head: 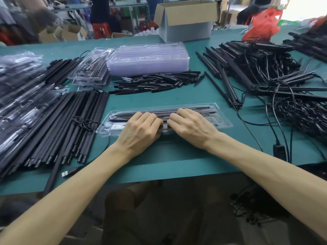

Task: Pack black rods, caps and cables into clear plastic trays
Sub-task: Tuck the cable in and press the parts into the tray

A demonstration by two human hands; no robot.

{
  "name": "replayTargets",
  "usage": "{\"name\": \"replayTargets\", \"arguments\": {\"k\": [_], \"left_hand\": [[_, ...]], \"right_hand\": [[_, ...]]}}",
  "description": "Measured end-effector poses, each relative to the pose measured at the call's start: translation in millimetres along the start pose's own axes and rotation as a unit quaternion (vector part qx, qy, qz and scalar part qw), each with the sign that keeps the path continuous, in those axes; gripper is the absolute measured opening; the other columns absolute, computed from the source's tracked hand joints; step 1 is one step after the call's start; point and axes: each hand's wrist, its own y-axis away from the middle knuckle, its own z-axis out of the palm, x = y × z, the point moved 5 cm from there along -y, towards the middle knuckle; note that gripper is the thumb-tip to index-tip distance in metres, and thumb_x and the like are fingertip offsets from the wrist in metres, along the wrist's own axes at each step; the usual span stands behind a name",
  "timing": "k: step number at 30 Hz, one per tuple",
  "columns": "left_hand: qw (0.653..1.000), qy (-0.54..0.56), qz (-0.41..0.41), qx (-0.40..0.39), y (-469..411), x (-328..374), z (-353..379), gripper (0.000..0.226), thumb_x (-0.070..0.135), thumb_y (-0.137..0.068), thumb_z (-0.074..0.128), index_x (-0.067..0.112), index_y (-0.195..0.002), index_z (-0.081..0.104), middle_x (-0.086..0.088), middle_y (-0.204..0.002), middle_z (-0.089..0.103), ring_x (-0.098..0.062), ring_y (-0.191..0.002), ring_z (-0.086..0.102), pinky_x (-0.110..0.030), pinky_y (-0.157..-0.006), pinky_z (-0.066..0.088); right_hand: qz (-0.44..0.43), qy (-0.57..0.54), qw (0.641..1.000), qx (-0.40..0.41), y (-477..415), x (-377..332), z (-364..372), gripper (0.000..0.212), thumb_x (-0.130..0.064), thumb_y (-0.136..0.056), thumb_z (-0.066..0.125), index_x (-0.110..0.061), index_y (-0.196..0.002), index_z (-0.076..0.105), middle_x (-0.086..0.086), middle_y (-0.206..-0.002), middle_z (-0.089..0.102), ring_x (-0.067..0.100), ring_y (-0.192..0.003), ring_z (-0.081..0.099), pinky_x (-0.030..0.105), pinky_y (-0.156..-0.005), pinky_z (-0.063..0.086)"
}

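A green table point(177, 156) in a crowded workshop, with black rods point(70, 121) heaped left and cables point(300, 117) tangled right. A clear tray point(221, 119) holding rods lies near me. My left grip point(141, 128) and right grip point(192, 126) sit side by side on it, fingers curled over its near side, thumbs hidden.
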Motion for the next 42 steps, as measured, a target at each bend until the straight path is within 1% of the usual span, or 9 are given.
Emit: {"name": "replayTargets", "arguments": {"k": [4, 9, 17, 23, 27, 34, 37, 40, 42], "left_hand": [[1.0, 0.006, 0.015, -0.008, -0.8, 1.9, -0.1, 0.014, 0.013, -0.094, 0.064, 0.006, -0.083, 0.068, -0.009, -0.077, 0.063, -0.029, -0.07, 0.062, -0.039, -0.062, 0.05], [0.999, 0.031, 0.012, -0.021, -1.7, 1.7, 1.7, 0.014, 0.011, -0.095, 0.063, 0.005, -0.082, 0.067, -0.009, -0.078, 0.062, -0.029, -0.071, 0.062, -0.04, -0.064, 0.05], [0.996, 0.057, 0.027, -0.056, -8.5, -0.4, 2.8, 0.01, 0.007, -0.087, 0.069, 0.006, -0.078, 0.065, -0.008, -0.075, 0.06, -0.027, -0.066, 0.058, -0.038, -0.063, 0.049], [0.996, 0.067, -0.005, -0.06, -0.4, 0.9, 3.5, 0.006, 0.01, -0.087, 0.071, 0.004, -0.09, 0.07, -0.009, -0.083, 0.063, -0.029, -0.077, 0.064, -0.039, -0.069, 0.051], [0.993, 0.084, -0.029, -0.082, -0.6, 0.2, 3.9, 0.01, 0.009, -0.086, 0.07, 0.005, -0.095, 0.071, -0.009, -0.087, 0.063, -0.03, -0.083, 0.064, -0.041, -0.072, 0.051], [0.987, 0.115, -0.061, -0.094, -3.7, -0.7, 4.4, 0.009, 0.006, -0.081, 0.073, 0.006, -0.09, 0.071, -0.008, -0.083, 0.061, -0.029, -0.08, 0.062, -0.039, -0.07, 0.048], [0.983, 0.128, -0.058, -0.118, -5.8, -4.7, 6.3, 0.012, 0.007, -0.08, 0.073, 0.007, -0.092, 0.071, -0.008, -0.084, 0.06, -0.029, -0.082, 0.06, -0.04, -0.07, 0.047], [0.981, 0.126, -0.043, -0.14, -10.5, -9.9, 7.7, 0.012, 0.009, -0.078, 0.073, 0.008, -0.09, 0.071, -0.007, -0.084, 0.059, -0.029, -0.082, 0.059, -0.041, -0.068, 0.046], [0.985, 0.103, -0.037, -0.132, -9.3, -7.0, 7.7, 0.015, 0.009, -0.077, 0.074, 0.008, -0.091, 0.07, -0.007, -0.085, 0.059, -0.029, -0.082, 0.059, -0.039, -0.068, 0.045]], "right_hand": [[0.002, -0.009, 1.0, 0.006, 1.2, -1.0, -0.2, 0.023, 0.004, -0.093, 0.055, -0.011, -0.075, 0.058, 0.007, -0.077, 0.057, 0.027, -0.068, 0.055, 0.038, -0.064, 0.051], [-0.007, -0.01, 1.0, 0.008, 2.1, -1.4, 2.9, 0.023, 0.005, -0.091, 0.059, -0.011, -0.075, 0.057, 0.007, -0.077, 0.056, 0.026, -0.068, 0.053, 0.037, -0.065, 0.05], [-0.058, -0.032, 0.998, 0.007, -1.2, 2.6, 4.5, 0.025, 0.007, -0.092, 0.055, -0.011, -0.075, 0.056, 0.006, -0.076, 0.055, 0.024, -0.066, 0.05, 0.035, -0.061, 0.046], [-0.016, -0.032, 0.999, 0.01, 3.0, -1.0, 4.3, 0.022, 0.002, -0.095, 0.057, -0.012, -0.078, 0.058, 0.005, -0.078, 0.055, 0.024, -0.071, 0.052, 0.034, -0.066, 0.042], [-0.007, -0.035, 0.999, 0.001, 3.1, -0.3, 5.7, 0.022, 0.001, -0.097, 0.054, -0.011, -0.079, 0.058, 0.006, -0.079, 0.055, 0.025, -0.073, 0.053, 0.035, -0.066, 0.045], [0.0, -0.037, 0.999, -0.006, 3.9, -1.6, 6.1, 0.023, -0.001, -0.099, 0.05, -0.011, -0.079, 0.058, 0.006, -0.08, 0.056, 0.026, -0.073, 0.053, 0.036, -0.066, 0.045], [0.007, -0.041, 0.999, -0.004, 4.1, -1.2, 4.5, 0.025, -0.003, -0.1, 0.046, -0.011, -0.079, 0.057, 0.006, -0.08, 0.056, 0.026, -0.072, 0.053, 0.036, -0.065, 0.045], [0.014, -0.037, 0.999, -0.004, 4.1, -0.6, 5.0, 0.022, -0.003, -0.098, 0.051, -0.011, -0.08, 0.06, 0.006, -0.08, 0.057, 0.027, -0.073, 0.055, 0.037, -0.066, 0.046], [0.019, -0.034, 0.999, -0.009, 4.0, -0.8, 5.4, 0.019, -0.002, -0.096, 0.054, -0.011, -0.081, 0.061, 0.006, -0.081, 0.058, 0.027, -0.073, 0.055, 0.037, -0.066, 0.047]]}}
